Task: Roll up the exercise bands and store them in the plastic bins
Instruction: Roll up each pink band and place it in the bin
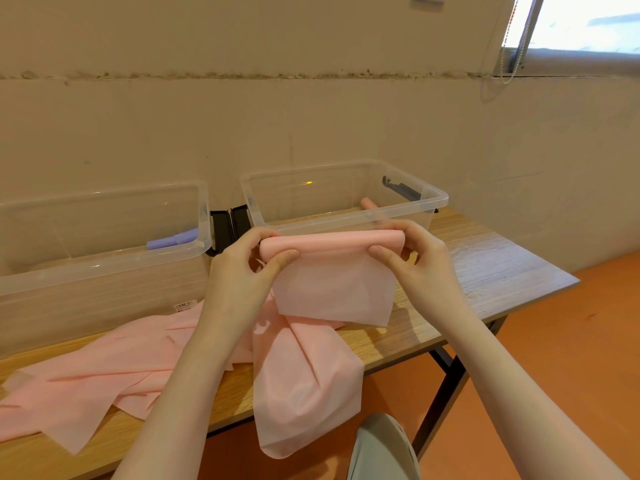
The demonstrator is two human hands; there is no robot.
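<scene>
Left hand and right hand pinch roll ends of pink band above bench front edge; keep your turns tight, edges aligned.

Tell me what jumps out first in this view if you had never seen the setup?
Both hands, left hand and right hand, grip the ends of a half-rolled pink exercise band at center, its loose tail hanging down. More unrolled pink bands sprawl over the wooden table at lower left. Behind stand two clear plastic bins: the left bin holds a purple roll, the right bin a pink roll.
</scene>
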